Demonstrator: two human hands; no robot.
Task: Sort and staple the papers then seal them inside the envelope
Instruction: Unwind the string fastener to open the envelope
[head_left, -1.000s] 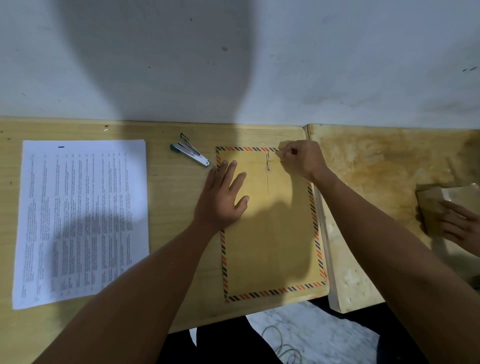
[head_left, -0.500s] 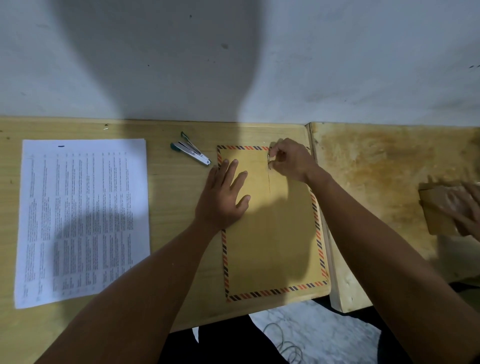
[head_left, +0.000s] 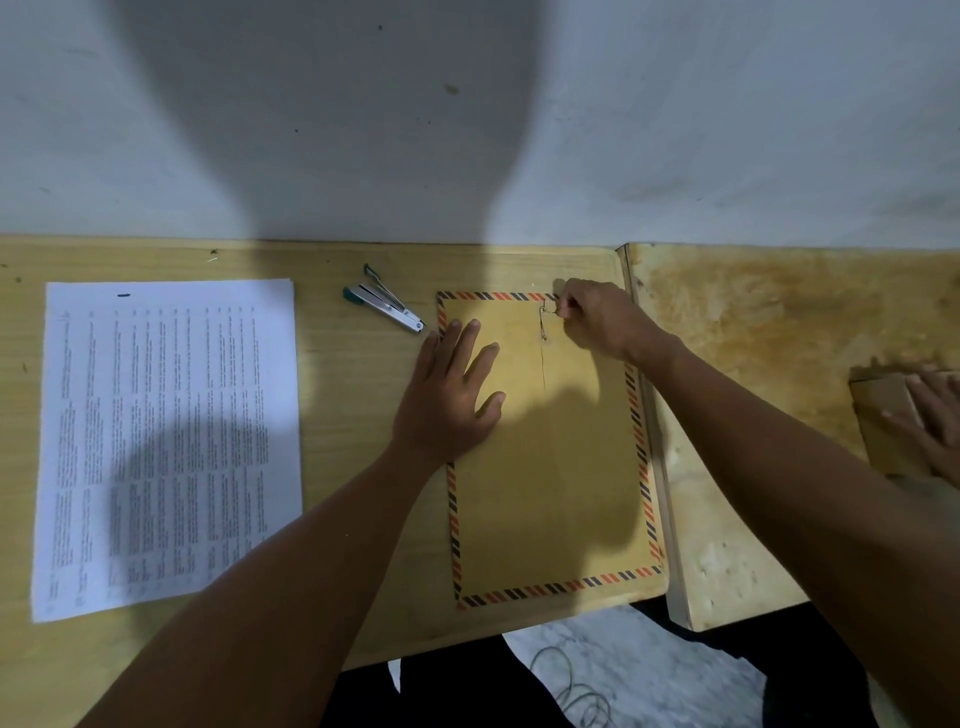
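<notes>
A brown envelope (head_left: 561, 467) with a red-and-black striped border lies flat on the wooden desk (head_left: 358, 415). My left hand (head_left: 452, 395) presses flat on its upper left part, fingers spread. My right hand (head_left: 597, 322) pinches the thin closure string (head_left: 544, 325) near the envelope's top edge, where two small round fasteners sit. A sheet of printed papers (head_left: 166, 441) lies at the left of the desk. A green-and-silver stapler (head_left: 384, 306) rests between the papers and the envelope.
A second, stained wooden table (head_left: 753, 332) adjoins on the right. Another person's hand (head_left: 935, 421) rests there on a brown package (head_left: 883, 410). A white wall stands behind the desks. A cable (head_left: 571, 686) lies on the floor below.
My right hand has shifted slightly around the string fastener at the envelope's top. The other person's hand has slid over the brown package. My left hand stays put.
</notes>
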